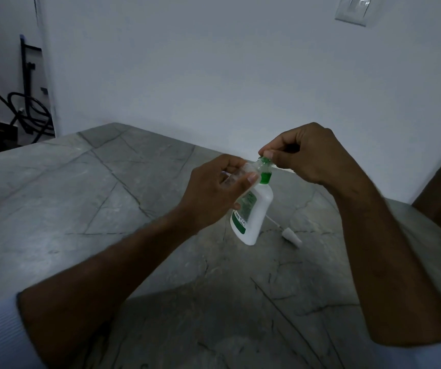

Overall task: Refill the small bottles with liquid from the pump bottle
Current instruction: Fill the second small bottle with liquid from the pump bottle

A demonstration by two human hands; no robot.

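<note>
Left hand [214,190] grips small bottle [243,173] | right hand [307,153] pinches cap [267,159]

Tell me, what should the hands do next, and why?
Probably twist the green cap off. The right hand pinches it on the small clear bottle that the left hand holds, and the bottle cannot be refilled while capped. The pump bottle stands just behind.

clear small bottle [243,173] held tilted, white pump bottle [252,215] upright behind
</note>
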